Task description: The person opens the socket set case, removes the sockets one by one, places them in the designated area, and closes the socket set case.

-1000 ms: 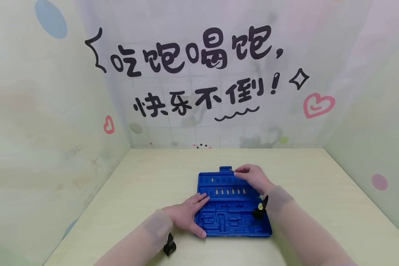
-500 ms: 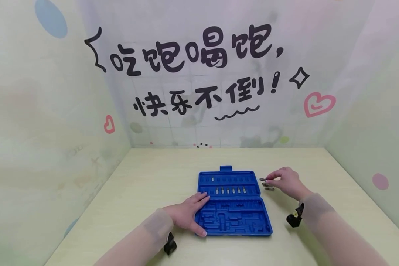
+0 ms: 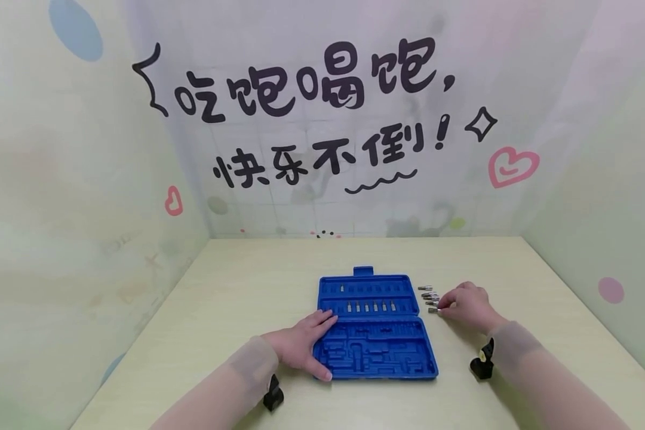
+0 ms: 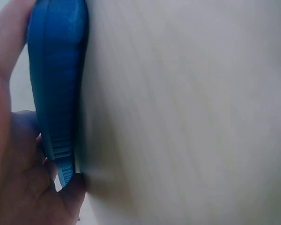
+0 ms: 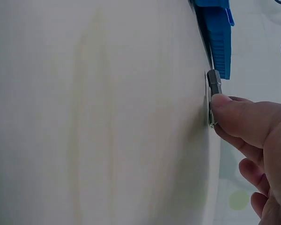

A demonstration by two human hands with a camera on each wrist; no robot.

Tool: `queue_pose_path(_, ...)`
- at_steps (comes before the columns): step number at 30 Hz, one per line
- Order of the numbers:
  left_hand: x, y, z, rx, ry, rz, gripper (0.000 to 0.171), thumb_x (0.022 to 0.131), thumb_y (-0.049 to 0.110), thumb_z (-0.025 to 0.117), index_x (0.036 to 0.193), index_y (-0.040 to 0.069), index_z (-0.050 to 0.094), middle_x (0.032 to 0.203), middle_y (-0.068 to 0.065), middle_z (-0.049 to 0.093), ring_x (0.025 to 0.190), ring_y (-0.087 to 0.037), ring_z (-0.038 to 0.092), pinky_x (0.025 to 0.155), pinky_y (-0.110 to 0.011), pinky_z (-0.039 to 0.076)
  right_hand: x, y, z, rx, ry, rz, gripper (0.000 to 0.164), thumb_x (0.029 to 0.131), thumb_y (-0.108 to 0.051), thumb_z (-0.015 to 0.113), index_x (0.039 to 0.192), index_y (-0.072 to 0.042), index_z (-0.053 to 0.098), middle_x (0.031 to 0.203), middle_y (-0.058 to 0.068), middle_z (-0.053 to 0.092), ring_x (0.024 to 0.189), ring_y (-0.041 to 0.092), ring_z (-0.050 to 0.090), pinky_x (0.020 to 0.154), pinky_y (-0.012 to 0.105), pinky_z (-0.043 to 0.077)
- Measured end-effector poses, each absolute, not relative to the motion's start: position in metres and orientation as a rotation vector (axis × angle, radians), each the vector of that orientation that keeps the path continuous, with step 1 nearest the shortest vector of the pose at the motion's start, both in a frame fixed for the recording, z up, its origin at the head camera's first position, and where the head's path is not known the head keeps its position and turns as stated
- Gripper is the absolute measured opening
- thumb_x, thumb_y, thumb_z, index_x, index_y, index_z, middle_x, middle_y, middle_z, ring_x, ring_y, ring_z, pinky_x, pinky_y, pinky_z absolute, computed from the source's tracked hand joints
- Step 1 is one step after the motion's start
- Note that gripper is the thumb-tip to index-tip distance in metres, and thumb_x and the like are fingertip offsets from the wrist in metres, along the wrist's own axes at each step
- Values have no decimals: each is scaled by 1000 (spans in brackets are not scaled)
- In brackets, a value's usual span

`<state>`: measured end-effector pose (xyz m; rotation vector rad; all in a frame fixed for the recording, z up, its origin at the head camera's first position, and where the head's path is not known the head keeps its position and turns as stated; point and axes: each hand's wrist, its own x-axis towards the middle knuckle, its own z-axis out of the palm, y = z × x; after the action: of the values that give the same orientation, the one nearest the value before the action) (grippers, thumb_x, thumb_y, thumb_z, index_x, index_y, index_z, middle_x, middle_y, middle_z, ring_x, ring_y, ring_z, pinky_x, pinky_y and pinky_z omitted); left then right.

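An open blue plastic bit case (image 3: pixel 378 352) lies on the table, its lid side with slots at the back. Small silver screwdriver bits (image 3: pixel 366 307) stand in a row in it, and one more bit (image 3: pixel 341 288) is in the rear row. My left hand (image 3: pixel 303 345) rests with spread fingers on the case's left edge. Right of the case, my right hand (image 3: pixel 470 306) pinches a bit (image 5: pixel 214 80) between thumb and index finger, close to the tabletop. Several loose bits (image 3: pixel 427 295) lie just beyond those fingers.
The pale wooden table (image 3: pixel 258 269) runs back to a printed wall cloth (image 3: pixel 279 209). Side walls (image 3: pixel 586 251) close it in on both sides. Black wrist mounts (image 3: pixel 482 365) hang under the sleeves.
My right hand has moved from the case's back edge, carrying a bit, to the loose bits on the right. That bit lies there, and the hand pinches a nearer one. The left hand stays.
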<state>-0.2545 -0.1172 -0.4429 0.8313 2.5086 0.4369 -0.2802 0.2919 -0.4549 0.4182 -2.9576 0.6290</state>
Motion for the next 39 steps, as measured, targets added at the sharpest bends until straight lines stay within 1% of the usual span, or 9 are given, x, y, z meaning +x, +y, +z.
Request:
queue_pose_path(8, -254, -117, -443, 826, 2508, 446, 113, 71, 64, 74, 156, 25, 11, 162, 5, 2, 147, -21, 0, 113, -52, 21, -283, 291, -455, 417, -2945, 574, 8, 79, -21, 79, 83, -15, 76, 87, -4, 68, 102, 35, 48, 84, 59, 30)
queue_pose_path(15, -254, -117, -444, 828, 2510, 447, 113, 71, 64, 74, 156, 25, 11, 162, 5, 2, 147, -21, 0, 113, -51, 21, -284, 291, -456, 402, -2945, 599, 4, 80, -19, 78, 83, -18, 76, 88, -4, 68, 102, 33, 48, 86, 58, 28)
queue_pose_path(23, -254, -117, -444, 839, 2508, 448, 113, 71, 64, 74, 156, 25, 11, 162, 5, 2, 147, -21, 0, 113, -51, 20, -284, 281, -442, 388, -2902, 628, 9, 82, -22, 75, 90, -16, 76, 89, -4, 68, 99, 31, 49, 83, 57, 30)
queue_pose_path(26, -254, -118, -443, 840, 2510, 445, 113, 71, 64, 74, 156, 25, 11, 162, 5, 2, 147, -21, 0, 113, -51, 20, -287, 262, -431, 405, -2882, 634, 14, 85, -24, 72, 93, -14, 77, 91, -1, 69, 99, 34, 51, 81, 58, 33)
queue_pose_path(29, -254, -118, -444, 846, 2512, 442, 113, 71, 64, 74, 156, 24, 11, 162, 5, 3, 147, -21, 0, 113, -52, 20, -290, 234, -419, 385, -2892, 756, 20, 89, -26, 69, 100, -10, 75, 98, 3, 70, 101, 33, 56, 86, 60, 37)
queue_pose_path(32, -255, -118, -444, 848, 2511, 440, 113, 71, 65, 73, 156, 25, 11, 162, 5, 2, 147, -21, -1, 113, -52, 20, -295, 201, -411, 318, -2911, 1001, 27, 91, -27, 67, 108, -7, 72, 104, 6, 69, 100, 29, 61, 90, 54, 44)
queue_pose_path(35, -255, -118, -445, 842, 2513, 433, 113, 71, 66, 73, 156, 26, 10, 162, 6, 2, 147, -20, -1, 113, -52, 20, -301, 169, -409, 203, -2920, 1206, 30, 92, -29, 67, 113, -9, 70, 107, 4, 68, 99, 24, 62, 89, 47, 48)
queue_pose_path(37, -255, -118, -445, 838, 2514, 430, 113, 71, 67, 72, 156, 26, 10, 162, 6, 2, 147, -20, 0, 113, -52, 20, -305, 149, -410, 136, -2920, 1299, 28, 92, -29, 66, 113, -11, 69, 109, 4, 67, 102, 24, 60, 93, 48, 46)
queue_pose_path(39, -255, -118, -445, 837, 2513, 428, 113, 71, 67, 72, 156, 26, 10, 162, 6, 2, 147, -21, 0, 113, -52, 20, -309, 131, -412, 77, -2920, 1355, 27, 92, -30, 66, 113, -13, 69, 112, 4, 66, 107, 26, 57, 100, 51, 38)
